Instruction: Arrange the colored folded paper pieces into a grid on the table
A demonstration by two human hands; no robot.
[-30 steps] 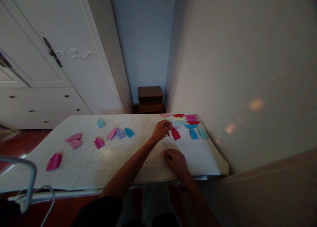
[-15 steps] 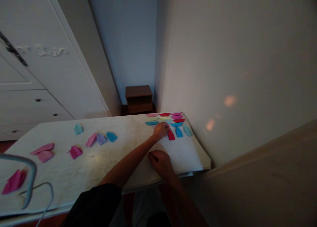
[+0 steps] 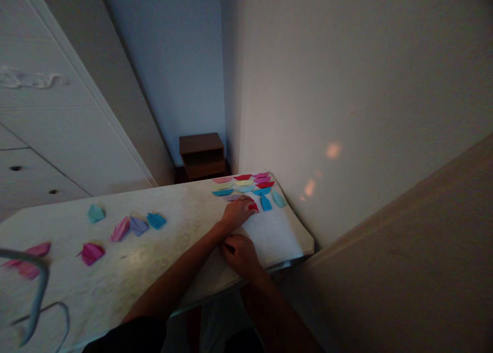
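Observation:
My left hand (image 3: 236, 212) reaches over the red folded paper piece (image 3: 253, 206), its fingers closed about it and covering most of it. Just right of that lies a blue folded paper piece (image 3: 265, 202), then a pale teal one (image 3: 279, 199). Behind them, flat folded papers in pink, red, yellow and blue lie in rows, among them a blue one (image 3: 223, 192). Close by my left wrist, my right hand (image 3: 242, 254) rests curled at the table's near side. Its fingers are bent inward, and whatever they may hold is hidden.
More folded papers lie leftward on the pale table (image 3: 185, 209): magenta (image 3: 91, 253), blue (image 3: 156, 220), purple (image 3: 138, 226) and teal (image 3: 96, 213). A grey curved tube (image 3: 40, 291) stands at the near left. A wall (image 3: 346, 86) borders the right; a brown nightstand (image 3: 202, 145) stands beyond.
The view has turned right, so everything appears shifted left. My left hand has moved onto the red folded paper, now mostly covered. My right hand remains curled near my left wrist.

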